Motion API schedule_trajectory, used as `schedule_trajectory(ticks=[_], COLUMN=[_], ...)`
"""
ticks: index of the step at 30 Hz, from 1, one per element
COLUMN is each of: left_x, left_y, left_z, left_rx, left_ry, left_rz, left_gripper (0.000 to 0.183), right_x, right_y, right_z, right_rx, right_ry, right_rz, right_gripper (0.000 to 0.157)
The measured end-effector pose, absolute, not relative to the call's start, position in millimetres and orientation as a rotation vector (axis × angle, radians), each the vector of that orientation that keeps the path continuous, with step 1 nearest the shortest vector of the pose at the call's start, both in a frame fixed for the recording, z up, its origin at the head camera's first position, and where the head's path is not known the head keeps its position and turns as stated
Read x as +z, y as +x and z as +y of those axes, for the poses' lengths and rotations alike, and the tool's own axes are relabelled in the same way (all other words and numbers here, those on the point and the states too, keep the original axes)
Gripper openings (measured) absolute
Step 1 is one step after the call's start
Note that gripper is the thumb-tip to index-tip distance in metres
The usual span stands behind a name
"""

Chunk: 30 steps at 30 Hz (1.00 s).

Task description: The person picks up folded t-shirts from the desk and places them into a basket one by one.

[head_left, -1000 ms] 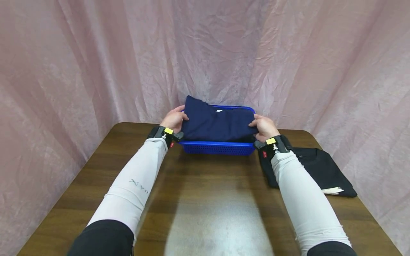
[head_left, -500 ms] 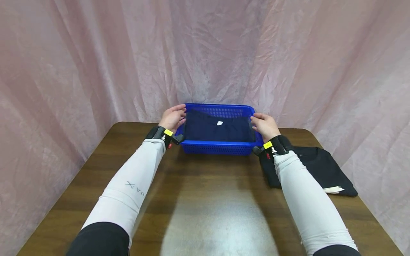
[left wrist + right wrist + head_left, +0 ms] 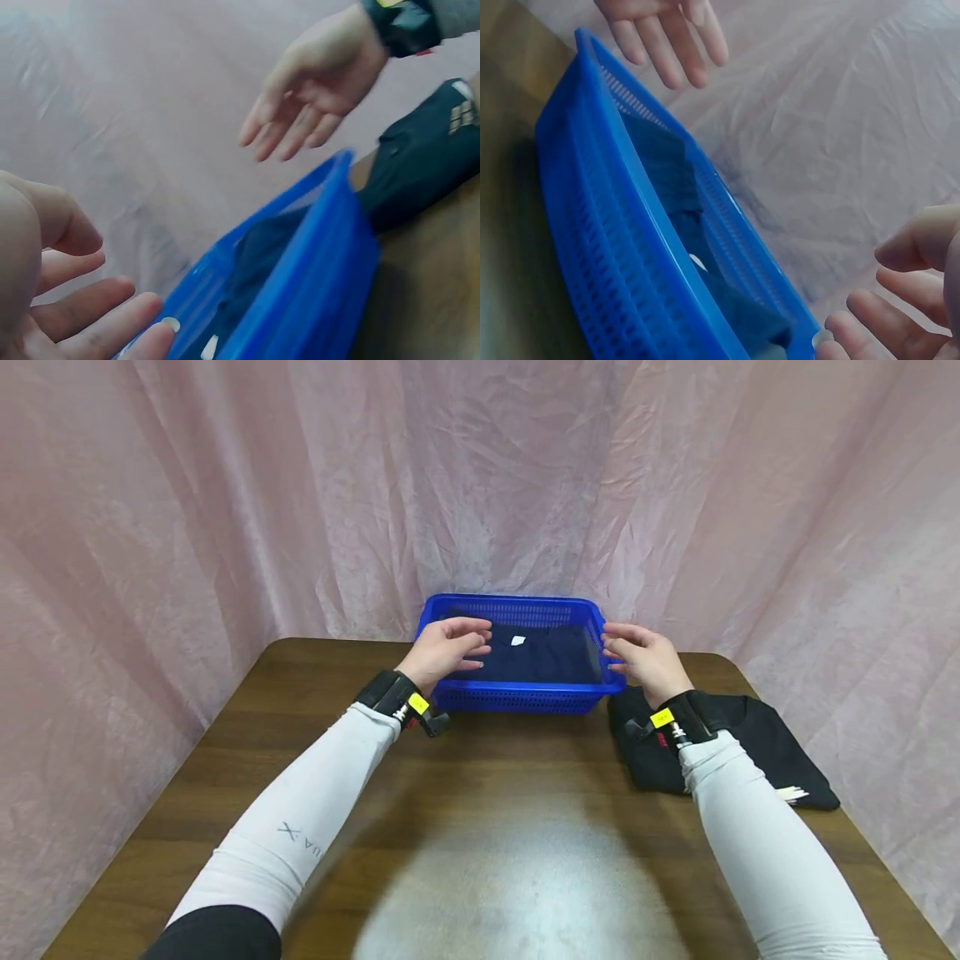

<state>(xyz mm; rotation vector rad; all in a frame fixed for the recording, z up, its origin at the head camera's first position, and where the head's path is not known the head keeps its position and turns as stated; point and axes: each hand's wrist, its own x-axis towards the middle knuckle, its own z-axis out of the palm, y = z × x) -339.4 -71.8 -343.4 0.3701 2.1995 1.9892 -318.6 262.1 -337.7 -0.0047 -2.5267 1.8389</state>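
A folded navy shirt (image 3: 551,658) with a white neck label lies inside a blue plastic basket (image 3: 525,697) at the far side of the table. Over the basket's left end hangs my left hand (image 3: 448,652), its fingers loosely bent and holding nothing. My right hand (image 3: 648,662) is by the right end of the basket, likewise holding nothing. In the left wrist view, the right hand (image 3: 322,90) shows apart from the basket, above its rim. The right wrist view has the left hand (image 3: 660,34) above the other end of the basket.
A folded black garment (image 3: 772,747) with a pale printed patch lies on the wooden table (image 3: 495,810) at the right, partly under my right forearm. A pink curtain (image 3: 517,485) hangs behind the table.
The navy shirt, held up at the basket a second ago, went down into it and both hands let go. My left hand then moved right over the basket; the right hand moved slightly right.
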Motion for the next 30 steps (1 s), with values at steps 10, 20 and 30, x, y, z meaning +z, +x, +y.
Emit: schedule_trajectory(ticks=[10,20,30], left_x=[-345.5,-378.0,-408.1], left_y=[-300.5,-275.5,-262.4], left_z=[-15.6,46.2,97.8], left_rx=[1.774,1.436,0.874], left_ry=[0.707,1.039,1.214], left_rz=[2.221,2.419,2.688], left_gripper=[0.038,0.037,0.042], right_x=[-350.0,-388.3,-415.9], right_y=[-307.1,-300.5,-291.5], right_z=[312.5,367.3,423.2], right_rx=[1.680,1.501,1.081], right_ry=[-0.064,-0.123,-0.273], right_rz=[-2.568,-2.641,-2.815], right_gripper=[0.056,0.057,0.057])
